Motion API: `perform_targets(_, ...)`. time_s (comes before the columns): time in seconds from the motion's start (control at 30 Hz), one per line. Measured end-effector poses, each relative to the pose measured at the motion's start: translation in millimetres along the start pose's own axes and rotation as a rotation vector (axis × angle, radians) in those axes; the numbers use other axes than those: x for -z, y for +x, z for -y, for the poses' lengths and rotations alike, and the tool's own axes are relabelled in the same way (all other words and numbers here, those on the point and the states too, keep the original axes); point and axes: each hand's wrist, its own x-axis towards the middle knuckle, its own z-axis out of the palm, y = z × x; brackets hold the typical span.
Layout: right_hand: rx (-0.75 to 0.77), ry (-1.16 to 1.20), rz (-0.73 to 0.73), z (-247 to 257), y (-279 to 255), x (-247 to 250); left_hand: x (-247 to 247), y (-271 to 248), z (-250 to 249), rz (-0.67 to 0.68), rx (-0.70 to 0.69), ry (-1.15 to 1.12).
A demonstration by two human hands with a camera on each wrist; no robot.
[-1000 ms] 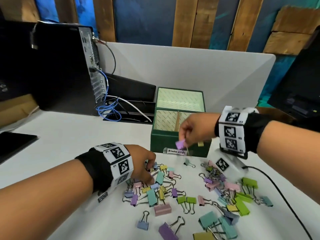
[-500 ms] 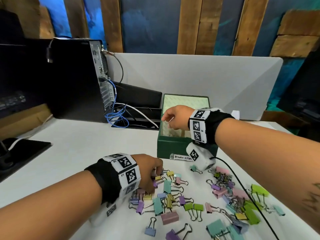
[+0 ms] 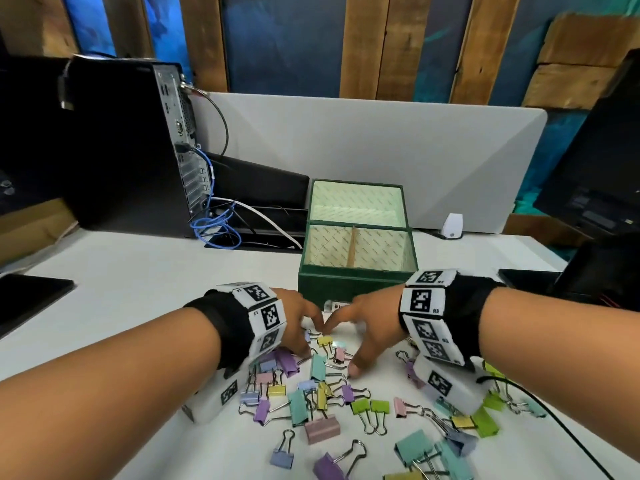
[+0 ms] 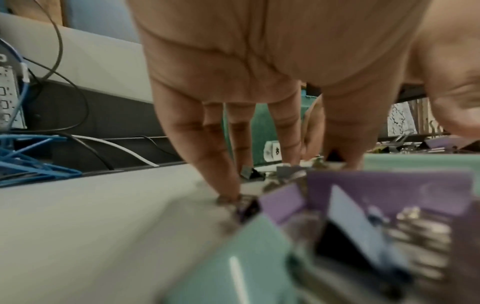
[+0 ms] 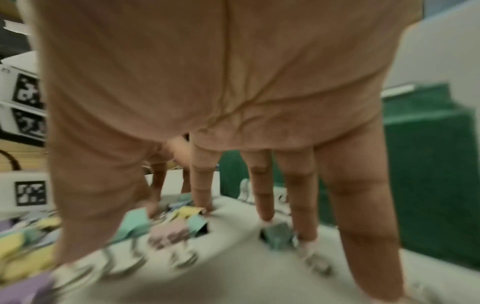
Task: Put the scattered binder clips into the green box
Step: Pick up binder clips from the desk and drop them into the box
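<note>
The green box [image 3: 346, 285] stands open on the white table, its lid tipped back and a divider inside. Pastel binder clips [image 3: 311, 386] lie scattered in front of it. My left hand [image 3: 304, 327] and right hand [image 3: 349, 337] are both lowered onto the clips just before the box, fingertips nearly meeting. In the left wrist view straight fingers [image 4: 215, 164] point down onto the clips, with a blurred purple clip [image 4: 376, 195] close by. In the right wrist view spread fingers [image 5: 262, 197] touch the table around a teal clip [image 5: 278, 236], the box [image 5: 428, 164] behind. Neither hand grips anything.
A black computer tower [image 3: 131, 143] with blue cables [image 3: 214, 226] stands at the back left. A white divider panel [image 3: 381, 150] runs behind the box, a small white device [image 3: 452, 226] beside it. A black cable [image 3: 554, 420] trails by my right arm.
My right hand carried a purple clip to the box, let it go there, and has come back down to the table beside my left hand. The left hand stayed on the clips.
</note>
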Motion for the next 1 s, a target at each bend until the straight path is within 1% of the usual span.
perform_targets(0.07,0.001,-0.027,-0.029,5.1,5.4,-8.9,-0.5,0.9,-1.3,0.0,-0.013,-0.017)
perform_targets(0.13,0.017,-0.053,-0.105,12.4,12.0,-15.4,-0.1,0.6,-1.3,0.001,-0.022,-0.038)
perform_targets(0.2,0.037,-0.037,-0.175,18.1,15.9,-17.9,-1.1,1.5,0.5,-0.008,-0.023,-0.056)
perform_targets(0.27,0.055,-0.01,-0.205,18.7,17.4,-17.5,-2.3,2.3,1.6,-0.014,-0.018,-0.082)
perform_targets(0.57,-0.002,0.253,-0.144,1.4,21.2,-19.8,-8.4,5.6,7.4,-0.045,0.0,-0.283)
perform_targets(0.73,0.011,0.15,-0.154,2.5,19.0,-18.5,-8.5,5.3,8.6,-0.064,-0.02,-0.306)
perform_targets(0.87,-0.03,0.061,-0.198,-0.3,13.3,-19.5,-9.4,3.9,9.2,-0.121,-0.016,-0.329)
perform_targets(0.93,-0.041,0.048,-0.179,-3.2,12.2,-20.7,-6.3,1.1,11.5,-0.107,0.005,-0.335)
perform_targets(1.0,-0.042,0.052,-0.164,-5.3,11.9,-22.1,0.0,-5.2,15.9,-0.05,0.019,-0.333)
